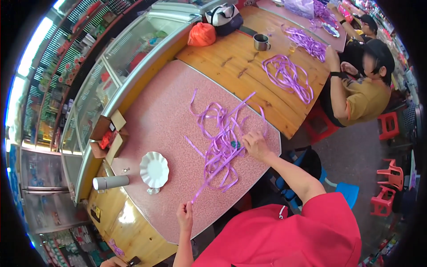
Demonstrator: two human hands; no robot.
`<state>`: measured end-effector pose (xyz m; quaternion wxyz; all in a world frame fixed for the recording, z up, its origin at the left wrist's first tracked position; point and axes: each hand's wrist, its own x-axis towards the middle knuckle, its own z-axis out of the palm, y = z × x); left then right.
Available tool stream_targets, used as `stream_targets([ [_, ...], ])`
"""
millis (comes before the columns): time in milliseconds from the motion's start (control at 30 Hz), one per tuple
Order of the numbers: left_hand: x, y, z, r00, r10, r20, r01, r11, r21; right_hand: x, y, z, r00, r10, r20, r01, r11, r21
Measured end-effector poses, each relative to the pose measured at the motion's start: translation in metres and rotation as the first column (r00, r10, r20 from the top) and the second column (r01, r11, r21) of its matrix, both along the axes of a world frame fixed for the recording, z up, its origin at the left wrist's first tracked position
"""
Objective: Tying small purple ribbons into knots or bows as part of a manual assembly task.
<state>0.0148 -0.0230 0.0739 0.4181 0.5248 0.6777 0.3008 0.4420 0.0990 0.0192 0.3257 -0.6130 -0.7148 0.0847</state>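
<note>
Red shirt (275, 240) nearest; purple ribbon (215, 156) tangled on pink tabletop (153, 113), its tail slanting down-left to left hand (184, 217), pinched on it; right hand (256, 144) nearer the tangle, grip unclear.

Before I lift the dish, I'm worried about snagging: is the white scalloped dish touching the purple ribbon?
Apart. The head view shows pink speckled tabletop between the white scalloped dish and the purple ribbon to its right.

A white scalloped dish (154, 170) sits near a grey cylindrical container (111, 182).
</note>
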Motion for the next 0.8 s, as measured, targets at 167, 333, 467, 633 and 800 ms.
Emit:
stream_targets([
  [167, 0.047, 0.003, 0.086, 0.998, 0.036, 0.046, -0.034, 0.998, -0.052, 0.004, -0.006, 0.072, 0.989, -0.018, 0.145, 0.021, 0.999, -0.024],
  [333, 0.111, 0.025, 0.130, 0.982, -0.076, 0.172, 0.090, 0.993, -0.072, -0.055, -0.016, 0.135, 0.746, 0.374, -0.550, -0.459, 0.888, -0.018],
  [467, 0.123, 0.044, 0.159, 0.960, -0.146, 0.238, 0.173, 0.980, -0.095, -0.108, -0.032, 0.188, 0.468, 0.378, -0.799, -0.753, 0.643, -0.137],
  [633, 0.097, 0.044, 0.188, 0.878, -0.165, 0.449, 0.249, 0.959, -0.134, -0.127, -0.038, 0.219, 0.442, 0.354, -0.824, -0.783, 0.601, -0.161],
  [800, 0.077, 0.036, 0.204, 0.835, -0.106, 0.540, 0.200, 0.973, -0.118, -0.138, -0.036, 0.242, 0.510, 0.532, -0.675, -0.748, 0.662, -0.043],
])
